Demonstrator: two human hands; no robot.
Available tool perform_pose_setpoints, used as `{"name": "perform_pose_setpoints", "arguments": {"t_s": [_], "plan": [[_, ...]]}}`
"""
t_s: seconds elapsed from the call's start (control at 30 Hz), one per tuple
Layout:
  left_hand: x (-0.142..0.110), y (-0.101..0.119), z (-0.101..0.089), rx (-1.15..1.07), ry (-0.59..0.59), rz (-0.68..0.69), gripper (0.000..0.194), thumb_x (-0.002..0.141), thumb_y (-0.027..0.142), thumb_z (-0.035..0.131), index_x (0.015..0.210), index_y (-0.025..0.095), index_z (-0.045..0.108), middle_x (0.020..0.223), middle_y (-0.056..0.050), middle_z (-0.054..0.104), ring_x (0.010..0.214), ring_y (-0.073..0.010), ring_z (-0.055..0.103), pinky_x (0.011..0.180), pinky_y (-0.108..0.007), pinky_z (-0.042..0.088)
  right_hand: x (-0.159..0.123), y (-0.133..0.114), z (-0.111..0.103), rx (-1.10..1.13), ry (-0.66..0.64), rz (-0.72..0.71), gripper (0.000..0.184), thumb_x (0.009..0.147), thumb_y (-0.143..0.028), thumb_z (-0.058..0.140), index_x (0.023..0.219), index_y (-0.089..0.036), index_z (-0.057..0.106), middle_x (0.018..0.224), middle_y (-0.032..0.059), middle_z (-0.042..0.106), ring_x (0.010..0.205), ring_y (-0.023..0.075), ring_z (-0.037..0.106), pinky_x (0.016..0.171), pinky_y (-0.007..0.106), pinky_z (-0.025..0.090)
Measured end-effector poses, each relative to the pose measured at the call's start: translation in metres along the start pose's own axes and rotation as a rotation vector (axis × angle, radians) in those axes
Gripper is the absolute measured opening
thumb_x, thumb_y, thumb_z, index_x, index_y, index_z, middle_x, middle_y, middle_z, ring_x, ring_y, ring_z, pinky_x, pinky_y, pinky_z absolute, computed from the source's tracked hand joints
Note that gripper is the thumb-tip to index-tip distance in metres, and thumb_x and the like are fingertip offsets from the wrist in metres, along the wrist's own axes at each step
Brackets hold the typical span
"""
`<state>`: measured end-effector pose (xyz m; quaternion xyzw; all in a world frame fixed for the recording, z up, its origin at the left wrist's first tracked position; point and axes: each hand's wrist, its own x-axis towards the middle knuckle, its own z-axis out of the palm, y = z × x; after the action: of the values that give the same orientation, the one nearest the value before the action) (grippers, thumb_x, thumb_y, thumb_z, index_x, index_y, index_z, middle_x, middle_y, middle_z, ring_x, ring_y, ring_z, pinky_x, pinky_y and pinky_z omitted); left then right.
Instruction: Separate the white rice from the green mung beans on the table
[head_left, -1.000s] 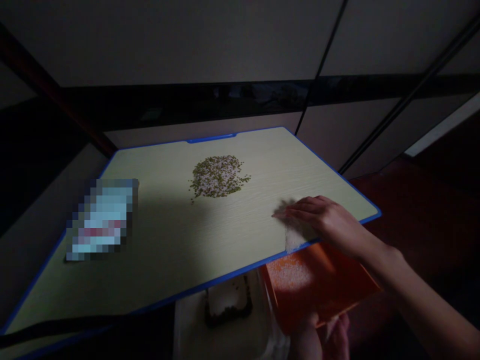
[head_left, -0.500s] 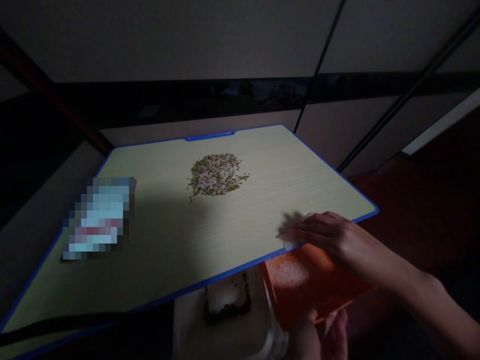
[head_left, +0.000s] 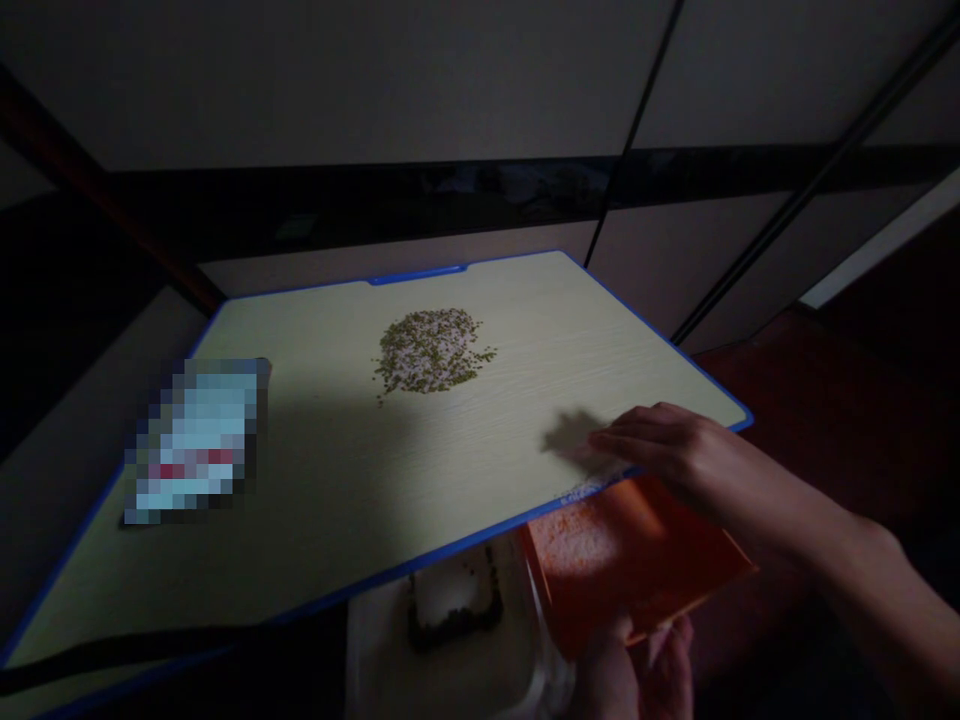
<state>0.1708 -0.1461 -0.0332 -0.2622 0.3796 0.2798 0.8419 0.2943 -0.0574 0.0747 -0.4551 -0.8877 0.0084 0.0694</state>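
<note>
At the worktop's near right edge, a flat hand over scattered white grains.

The right hand lies palm down with fingers stretched out and together, its grip closed on nothing, the fingertips at the worktop edge by a thin line of white grains. Just below that edge the left hand holds an orange tray from beneath, its grip clamped on the tray's near rim; white grains lie in the tray. Farther in from the edge sits a pile of mixed green and white grains. A white container stands left of the tray.
</note>
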Motion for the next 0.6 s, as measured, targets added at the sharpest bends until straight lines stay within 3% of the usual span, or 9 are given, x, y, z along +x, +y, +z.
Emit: {"name": "perform_pose_setpoints", "arguments": {"t_s": [0.1, 0.17, 0.47, 0.6], "plan": [[0.001, -0.002, 0.008, 0.003, 0.166, -0.018, 0.011, 0.084, 0.011, 0.047, 0.092, 0.004, 0.049, 0.072, -0.013, 0.060, 0.058, -0.0176, 0.063, 0.046, -0.016, 0.053, 0.007, 0.004, 0.005, -0.012, -0.016, -0.013, 0.039, 0.083, -0.001, 0.043, 0.114, -0.019, 0.059, 0.099, 0.0070, 0.067, 0.088, 0.0208, 0.060, 0.075, 0.037, 0.048], [-0.001, -0.002, 0.013, 0.007, 0.209, -0.025, 0.014, 0.084, 0.011, 0.046, 0.095, 0.003, 0.048, 0.075, -0.015, 0.060, 0.057, -0.0180, 0.063, 0.043, -0.016, 0.052, 0.009, 0.001, 0.006, 0.002, -0.031, -0.023, 0.041, 0.083, -0.001, 0.042, 0.115, -0.022, 0.058, 0.098, 0.0053, 0.067, 0.089, 0.0198, 0.060, 0.075, 0.036, 0.048], [-0.002, 0.000, 0.012, -0.003, 0.242, -0.050, 0.026, 0.082, 0.011, 0.049, 0.106, 0.002, 0.044, 0.086, -0.016, 0.059, 0.061, -0.0173, 0.063, 0.046, -0.016, 0.052, -0.003, -0.018, -0.001, 0.087, -0.083, -0.070, 0.027, 0.083, -0.007, 0.046, 0.099, -0.018, 0.065, 0.089, 0.0077, 0.067, 0.084, 0.0202, 0.061, 0.074, 0.034, 0.050], [0.002, -0.002, 0.009, -0.008, 0.233, -0.049, 0.020, 0.084, 0.012, 0.046, 0.101, 0.002, 0.046, 0.084, -0.016, 0.059, 0.063, -0.0185, 0.063, 0.047, -0.016, 0.052, -0.006, -0.015, -0.008, 0.171, -0.098, -0.023, 0.034, 0.085, -0.005, 0.040, 0.105, -0.019, 0.062, 0.092, 0.0067, 0.066, 0.084, 0.0188, 0.061, 0.074, 0.032, 0.050]]}}
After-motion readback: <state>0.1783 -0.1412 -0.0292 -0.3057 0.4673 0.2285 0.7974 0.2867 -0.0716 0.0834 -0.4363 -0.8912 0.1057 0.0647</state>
